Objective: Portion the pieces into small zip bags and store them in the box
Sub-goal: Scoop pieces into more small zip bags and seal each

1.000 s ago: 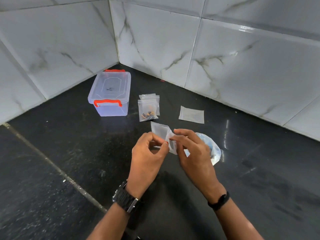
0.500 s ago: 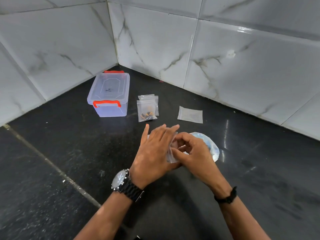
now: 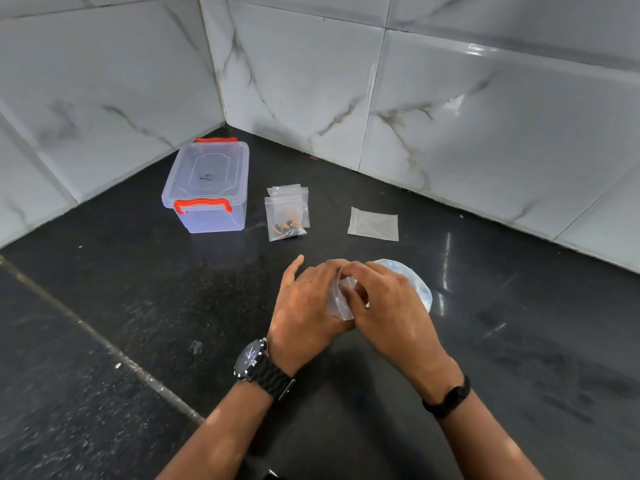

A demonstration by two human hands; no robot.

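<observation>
- Two hands meet over a small zip bag low above the dark tabletop; the left hand cups it from the side with its fingers mostly straight and its little finger lifted, while the right hand has its fingers curled round the bag's upper edge.
- Little of the bag shows between the hands, so whether its mouth is open or pressed closed cannot be told; if the seal is only partly pressed, pieces could spill out later.
- Thin, slick plastic like this may slip from the fingers, and a drop could scatter whatever is inside across the tabletop.
- Just behind the right hand lies a crumpled plastic wrapper, touching or nearly so; a careless wrist could nudge it and anything in it.
- Farther back, filled bags lie beside the box, whose lid is on with its red clips down, so storing anything needs it opened first.
- One empty bag lies apart to the right.
</observation>
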